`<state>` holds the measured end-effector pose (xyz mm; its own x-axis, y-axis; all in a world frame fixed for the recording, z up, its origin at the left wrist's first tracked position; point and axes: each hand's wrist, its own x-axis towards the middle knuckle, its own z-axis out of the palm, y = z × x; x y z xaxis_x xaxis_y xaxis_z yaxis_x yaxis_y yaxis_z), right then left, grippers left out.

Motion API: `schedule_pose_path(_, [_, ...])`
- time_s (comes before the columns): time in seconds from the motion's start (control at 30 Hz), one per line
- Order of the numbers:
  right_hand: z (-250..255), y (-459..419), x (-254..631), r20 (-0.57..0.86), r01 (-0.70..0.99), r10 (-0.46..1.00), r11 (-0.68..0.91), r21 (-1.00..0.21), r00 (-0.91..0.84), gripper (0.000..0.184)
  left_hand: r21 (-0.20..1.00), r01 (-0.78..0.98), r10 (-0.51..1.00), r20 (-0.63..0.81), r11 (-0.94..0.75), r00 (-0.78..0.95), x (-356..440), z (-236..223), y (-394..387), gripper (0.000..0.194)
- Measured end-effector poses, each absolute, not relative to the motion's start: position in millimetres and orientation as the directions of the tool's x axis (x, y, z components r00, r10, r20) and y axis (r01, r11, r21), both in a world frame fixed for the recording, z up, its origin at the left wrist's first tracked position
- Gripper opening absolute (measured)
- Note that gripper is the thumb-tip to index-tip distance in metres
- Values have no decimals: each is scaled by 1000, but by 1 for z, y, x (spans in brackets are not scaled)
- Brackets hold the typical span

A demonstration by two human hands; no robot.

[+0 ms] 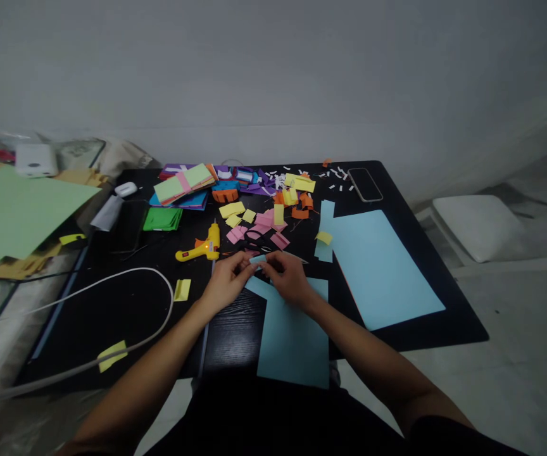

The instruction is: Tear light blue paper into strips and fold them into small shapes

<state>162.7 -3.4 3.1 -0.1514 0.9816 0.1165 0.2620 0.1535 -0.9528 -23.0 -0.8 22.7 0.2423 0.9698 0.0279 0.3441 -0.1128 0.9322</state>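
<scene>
My left hand (228, 278) and my right hand (287, 275) meet over the black table (126, 304), both pinching a small light blue paper piece (257, 259) between their fingertips. Under my right wrist lies a cut light blue sheet (292, 335) that reaches the table's near edge. Just beyond my left hand rests a yellow glue gun (201, 247). Dark scissors seem to lie behind my fingers, mostly hidden.
A large light blue sheet (380, 266) lies at the right. Pink, yellow, orange and purple paper scraps (264, 215) are heaped at the back, beside a stack of coloured sheets (185, 183) and a phone (364, 184). A white cable (126, 278) loops at left, near green paper (12, 212).
</scene>
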Motion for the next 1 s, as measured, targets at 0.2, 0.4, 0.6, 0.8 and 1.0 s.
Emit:
schedule_pose_path(0.2, [4, -3, 166, 187, 317, 968, 232, -920, -165, 17, 819, 483, 941, 189, -309, 281, -26, 27, -2, 16])
schedule_pose_path(0.4, [4, 0, 168, 150, 282, 975, 192, -940, -164, 18, 845, 471, 943, 107, -254, 315, -28, 24, 0, 23])
schedule_pose_path(0.6, [-2, 1, 169, 47, 185, 987, 76, -980, -154, 14, 896, 401, 947, 60, -190, 315, -29, 20, 1, 29])
schedule_pose_path(0.8, [0, 1, 168, 5, 100, 983, 24, -995, -182, 24, 891, 400, 948, 89, -213, 306, -29, 24, 0, 33])
schedule_pose_path(1.0, [2, 1, 165, 21, 64, 981, 34, -997, -194, 28, 912, 381, 954, 38, -155, 298, -29, 23, 2, 36])
